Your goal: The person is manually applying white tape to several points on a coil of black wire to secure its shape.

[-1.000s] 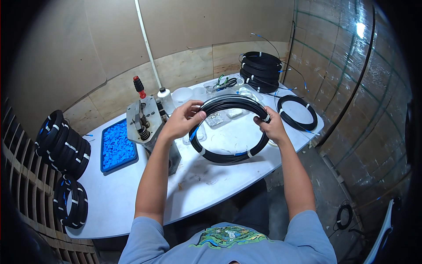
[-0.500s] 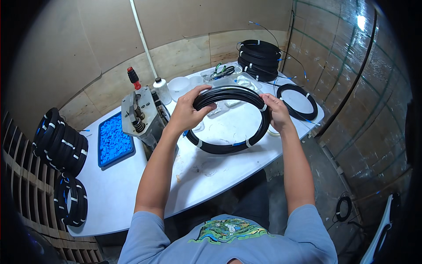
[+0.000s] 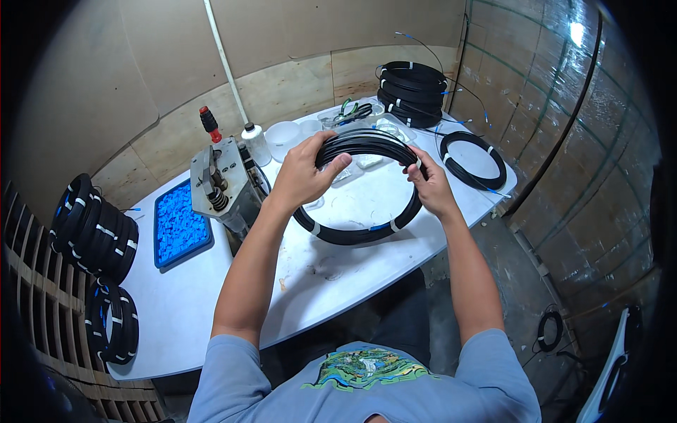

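Note:
Between my two hands is a coil of black cable (image 3: 343, 234), tilted above the white table and bound with white ties. A bit of blue shows on its near side. My left hand (image 3: 307, 173) grips the upper left of the ring, thumb on the inner side and fingers over the top. On the upper right, my right hand (image 3: 430, 185) closes round the coil beside a white tie, its thumb bent inward. Along the top the cable strands fan slightly apart.
A metal hand press (image 3: 224, 178) stands left of centre, next to a blue tray (image 3: 185, 258) of small blue parts. Stacked black coils (image 3: 412, 92) sit at the back right, a single coil (image 3: 474, 162) before them. More coils (image 3: 99, 233) line the left edge. A white bottle (image 3: 257, 145) stands behind.
My right hand has slid inward along the coil, its thumb now curled further in. The strands at the top have spread a little. My left hand still grips the same side.

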{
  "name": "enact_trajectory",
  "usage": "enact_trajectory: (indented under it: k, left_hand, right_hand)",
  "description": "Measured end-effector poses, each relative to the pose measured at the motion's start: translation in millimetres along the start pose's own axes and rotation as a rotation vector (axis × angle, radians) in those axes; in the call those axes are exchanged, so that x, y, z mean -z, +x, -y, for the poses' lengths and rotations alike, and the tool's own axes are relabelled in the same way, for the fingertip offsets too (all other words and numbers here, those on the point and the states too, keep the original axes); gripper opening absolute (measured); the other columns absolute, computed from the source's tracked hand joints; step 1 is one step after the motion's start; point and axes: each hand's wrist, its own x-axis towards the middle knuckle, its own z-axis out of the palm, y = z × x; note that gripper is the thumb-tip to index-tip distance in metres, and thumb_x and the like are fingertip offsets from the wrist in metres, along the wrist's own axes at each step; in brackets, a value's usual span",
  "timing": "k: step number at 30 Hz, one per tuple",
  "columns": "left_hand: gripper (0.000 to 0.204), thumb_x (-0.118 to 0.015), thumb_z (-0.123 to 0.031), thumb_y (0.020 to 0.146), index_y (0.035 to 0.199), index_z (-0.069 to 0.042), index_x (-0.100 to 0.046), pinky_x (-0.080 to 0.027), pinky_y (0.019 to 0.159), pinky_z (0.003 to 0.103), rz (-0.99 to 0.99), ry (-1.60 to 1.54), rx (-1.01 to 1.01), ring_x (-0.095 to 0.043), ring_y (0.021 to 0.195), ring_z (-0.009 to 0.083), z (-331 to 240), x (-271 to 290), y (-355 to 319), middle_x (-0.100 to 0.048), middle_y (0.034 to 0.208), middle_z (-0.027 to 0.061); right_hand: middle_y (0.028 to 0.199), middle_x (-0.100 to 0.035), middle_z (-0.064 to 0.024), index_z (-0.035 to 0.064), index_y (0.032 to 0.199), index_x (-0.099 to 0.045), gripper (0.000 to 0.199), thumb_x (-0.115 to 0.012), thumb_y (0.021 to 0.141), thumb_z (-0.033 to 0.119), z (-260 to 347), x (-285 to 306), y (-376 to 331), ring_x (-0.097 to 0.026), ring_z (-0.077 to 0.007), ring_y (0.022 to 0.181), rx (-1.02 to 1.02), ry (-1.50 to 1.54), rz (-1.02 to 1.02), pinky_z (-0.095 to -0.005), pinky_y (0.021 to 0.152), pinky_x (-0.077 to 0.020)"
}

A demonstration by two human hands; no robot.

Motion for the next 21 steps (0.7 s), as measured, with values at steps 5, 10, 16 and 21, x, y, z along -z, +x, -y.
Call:
enact_trajectory:
  k: [5,10,16,21]
  left_hand:
    - [0.049,-0.074,-0.040,0.084,0.114,-0.004,-0.061,-0.054,0.071,0.037,0.081,0.172,-0.056,-0.068,0.079,0.0304,-10.0,-1.3,8.1,-0.068,0.093,0.0151]
    - [0.048,-0.078,-0.033,0.081,0.114,-0.002,-0.062,-0.052,0.069,0.038,0.075,0.279,-0.128,-0.067,0.078,0.0300,-17.2,-6.2,12.6,-0.067,0.092,0.0147]
    - [0.033,-0.074,-0.025,0.082,0.103,-0.005,-0.060,-0.052,0.066,0.046,0.152,0.420,-0.140,-0.066,0.080,0.0376,-12.1,-5.0,21.3,-0.066,0.087,0.0157]
    - [0.028,-0.072,-0.020,0.083,0.104,-0.006,-0.060,-0.051,0.068,0.048,0.191,0.376,-0.115,-0.065,0.082,0.0387,-16.5,-2.2,23.7,-0.067,0.087,0.0167]
  right_hand:
    - [0.114,-0.065,-0.0070,0.0125,0.146,-0.044,0.063,-0.072,0.091,0.022,19.7,-11.0,-3.3,-0.058,-0.0126,0.101,0.059,-0.040,-0.008,-0.0268,0.090,-0.0469]
    - [0.115,-0.065,-0.0067,0.0157,0.146,-0.045,0.062,-0.071,0.091,0.013,20.0,-12.6,-1.7,-0.059,-0.0128,0.100,0.042,-0.066,-0.017,-0.0270,0.089,-0.0474]
    - [0.119,-0.064,-0.0077,0.0160,0.143,-0.047,0.063,-0.073,0.086,0.006,23.3,-23.8,-0.5,-0.061,-0.0171,0.103,0.162,-0.081,-0.091,-0.0296,0.089,-0.0500]
    - [0.120,-0.062,-0.0079,0.0126,0.137,-0.050,0.064,-0.078,0.080,0.005,3.5,-14.2,5.6,-0.062,-0.0189,0.107,0.078,-0.056,-0.090,-0.0316,0.090,-0.0508]
